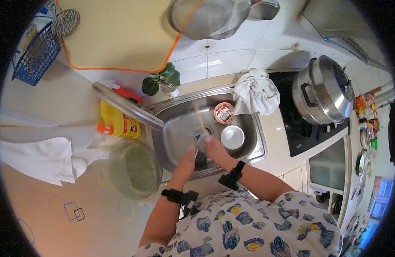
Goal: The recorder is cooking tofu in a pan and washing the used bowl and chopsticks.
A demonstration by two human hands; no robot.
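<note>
Both hands are over the stainless steel sink (178, 128), close together near its drain. My right hand (214, 148) is closed on a blurred greyish thing, perhaps a cloth, wrapped about slim sticks that look like chopsticks (200, 118). Their wooden-coloured ends point up towards the back of the sink. My left hand (187, 160) is at the lower ends of the sticks; its fingertips are blurred, so its hold cannot be made out. To the right of the hands, a white bowl (232, 137) and a red-rimmed patterned bowl (224, 113) lie in the sink.
A metal faucet (128, 106) reaches over the sink's left side. Left of the sink stand a yellow detergent bottle (120, 120) and a translucent basin (135, 170). A potted plant (167, 78) is behind, a white cloth (257, 91) at right, then a steamer pot (322, 91) on the cooktop.
</note>
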